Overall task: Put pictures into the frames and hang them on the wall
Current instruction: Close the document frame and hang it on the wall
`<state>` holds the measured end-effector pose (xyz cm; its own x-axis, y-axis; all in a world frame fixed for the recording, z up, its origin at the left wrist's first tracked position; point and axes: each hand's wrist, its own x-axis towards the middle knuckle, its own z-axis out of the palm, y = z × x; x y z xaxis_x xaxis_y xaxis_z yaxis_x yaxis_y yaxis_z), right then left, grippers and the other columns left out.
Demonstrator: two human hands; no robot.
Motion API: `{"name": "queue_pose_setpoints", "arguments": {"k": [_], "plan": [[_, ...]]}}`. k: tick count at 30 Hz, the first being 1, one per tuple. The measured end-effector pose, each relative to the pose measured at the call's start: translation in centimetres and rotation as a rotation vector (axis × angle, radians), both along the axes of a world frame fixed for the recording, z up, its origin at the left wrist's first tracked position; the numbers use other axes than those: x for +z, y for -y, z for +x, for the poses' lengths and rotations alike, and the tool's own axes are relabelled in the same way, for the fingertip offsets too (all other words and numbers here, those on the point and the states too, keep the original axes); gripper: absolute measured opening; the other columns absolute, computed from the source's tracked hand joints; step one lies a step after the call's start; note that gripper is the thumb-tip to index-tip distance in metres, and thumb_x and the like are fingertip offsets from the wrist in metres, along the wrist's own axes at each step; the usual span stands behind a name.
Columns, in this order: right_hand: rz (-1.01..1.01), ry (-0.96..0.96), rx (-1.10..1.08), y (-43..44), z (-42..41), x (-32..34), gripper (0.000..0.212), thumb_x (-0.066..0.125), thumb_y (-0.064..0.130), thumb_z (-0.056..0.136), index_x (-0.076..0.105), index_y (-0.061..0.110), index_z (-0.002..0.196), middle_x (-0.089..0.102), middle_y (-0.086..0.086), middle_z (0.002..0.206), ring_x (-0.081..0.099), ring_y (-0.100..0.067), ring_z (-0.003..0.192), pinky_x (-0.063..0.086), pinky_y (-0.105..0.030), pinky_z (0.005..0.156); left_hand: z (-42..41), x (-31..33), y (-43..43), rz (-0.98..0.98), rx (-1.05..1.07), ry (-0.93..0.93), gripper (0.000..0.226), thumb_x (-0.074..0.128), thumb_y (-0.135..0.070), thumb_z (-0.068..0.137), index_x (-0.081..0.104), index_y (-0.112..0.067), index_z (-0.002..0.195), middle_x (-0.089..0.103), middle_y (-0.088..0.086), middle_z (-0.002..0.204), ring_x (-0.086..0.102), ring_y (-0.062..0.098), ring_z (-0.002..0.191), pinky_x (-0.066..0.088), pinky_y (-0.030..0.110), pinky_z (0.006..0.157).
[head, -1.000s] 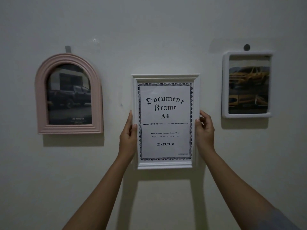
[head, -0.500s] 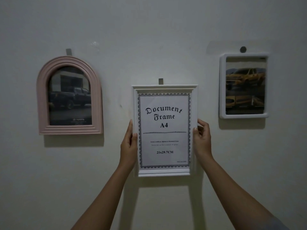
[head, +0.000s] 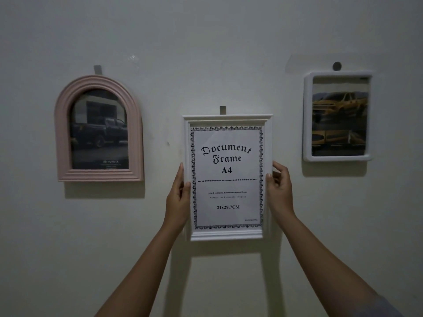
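Your left hand [head: 177,200] and right hand [head: 280,191] each grip a long side of the upright white frame [head: 227,177], its top edge just under the grey wall hook [head: 222,110].

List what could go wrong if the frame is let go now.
1. The grey hook pokes out above the white frame; whether the frame's hanger caught it is hidden. If the left hand and right hand let go, it may drop.
2. It holds the stock insert, not a picture.
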<state>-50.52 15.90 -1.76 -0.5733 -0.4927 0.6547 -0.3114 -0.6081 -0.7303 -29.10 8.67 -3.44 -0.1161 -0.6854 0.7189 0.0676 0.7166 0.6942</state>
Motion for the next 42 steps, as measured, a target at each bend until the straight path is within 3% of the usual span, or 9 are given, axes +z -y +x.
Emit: {"name": "queue_pose_setpoints", "arguments": {"k": [4, 10, 13, 20, 24, 31, 38, 42], "plan": [[0.005, 0.005, 0.025, -0.2, -0.1, 0.1, 0.029, 0.046, 0.013, 0.096, 0.049, 0.028, 0.120, 0.059, 0.007, 0.098, 0.059, -0.007, 0.090, 0.051, -0.023, 0.077, 0.1, -0.7, 0.7, 0.046, 0.010, 0.002, 0.049, 0.041, -0.022, 0.098, 0.024, -0.034, 0.144, 0.033, -0.001, 0.150, 0.034, 0.017, 0.136, 0.034, 0.046, 0.110], [-0.002, 0.014, 0.089, -0.7, -0.1, -0.4, 0.025, 0.049, 0.012, 0.094, 0.049, 0.024, 0.116, 0.060, 0.004, 0.103, 0.059, -0.005, 0.090, 0.049, -0.019, 0.077, 0.4, -1.6, 0.7, 0.093, 0.033, -0.011, 0.041, 0.044, -0.025, 0.097, 0.035, -0.028, 0.137, 0.051, 0.011, 0.134, 0.047, 0.025, 0.125, 0.040, 0.050, 0.104], [0.019, -0.004, 0.078, -0.9, -0.2, -0.9, 0.023, 0.050, 0.014, 0.094, 0.049, 0.026, 0.114, 0.059, 0.012, 0.099, 0.058, -0.001, 0.089, 0.048, -0.016, 0.074, 0.8, -1.9, 0.5, 0.110, 0.021, -0.006, 0.039, 0.045, -0.026, 0.096, 0.037, -0.028, 0.135, 0.054, 0.012, 0.130, 0.051, 0.025, 0.121, 0.043, 0.049, 0.101], [0.029, -0.020, 0.014, -1.1, -0.4, -1.7, 0.025, 0.054, 0.014, 0.092, 0.053, 0.019, 0.117, 0.060, 0.010, 0.097, 0.058, 0.000, 0.090, 0.049, -0.017, 0.078, 0.7, -3.2, -0.2, 0.102, 0.047, -0.021, 0.035, 0.048, -0.022, 0.095, 0.043, -0.026, 0.129, 0.058, 0.011, 0.116, 0.059, 0.017, 0.103, 0.049, 0.040, 0.094], [0.030, -0.023, 0.001, -1.2, -0.8, -2.2, 0.024, 0.056, 0.010, 0.091, 0.054, 0.016, 0.113, 0.058, 0.012, 0.093, 0.056, 0.001, 0.086, 0.046, -0.004, 0.072, 0.9, -4.3, -0.2, 0.121, 0.076, -0.031, 0.035, 0.051, -0.022, 0.093, 0.045, -0.027, 0.127, 0.057, 0.011, 0.111, 0.057, 0.023, 0.099, 0.047, 0.046, 0.094], [0.060, -0.045, -0.034, -1.6, -1.3, -3.3, 0.025, 0.057, 0.005, 0.088, 0.055, 0.016, 0.111, 0.059, -0.007, 0.107, 0.057, -0.015, 0.095, 0.049, -0.028, 0.086, -0.1, -5.6, -1.5, 0.065, 0.201, -0.050, 0.040, 0.051, -0.018, 0.094, 0.044, -0.019, 0.134, 0.046, 0.003, 0.118, 0.053, 0.021, 0.115, 0.047, 0.035, 0.098], [0.074, -0.075, -0.096, -2.0, -1.9, -3.5, 0.028, 0.058, 0.003, 0.086, 0.056, 0.012, 0.113, 0.059, -0.010, 0.111, 0.056, -0.012, 0.090, 0.048, -0.023, 0.084, -0.7, -5.9, -2.1, 0.033, 0.247, -0.030, 0.044, 0.053, -0.014, 0.093, 0.043, -0.022, 0.135, 0.043, -0.001, 0.116, 0.053, 0.019, 0.112, 0.045, 0.037, 0.100], [0.088, -0.072, -0.103, -2.2, -2.1, -3.8, 0.028, 0.058, 0.004, 0.087, 0.056, 0.013, 0.113, 0.058, -0.008, 0.111, 0.055, -0.005, 0.088, 0.046, -0.014, 0.080, -0.9, -5.7, -2.4, 0.031, 0.236, -0.027, 0.042, 0.052, -0.010, 0.093, 0.045, -0.023, 0.132, 0.045, 0.000, 0.113, 0.054, 0.014, 0.106, 0.045, 0.030, 0.097]]}}
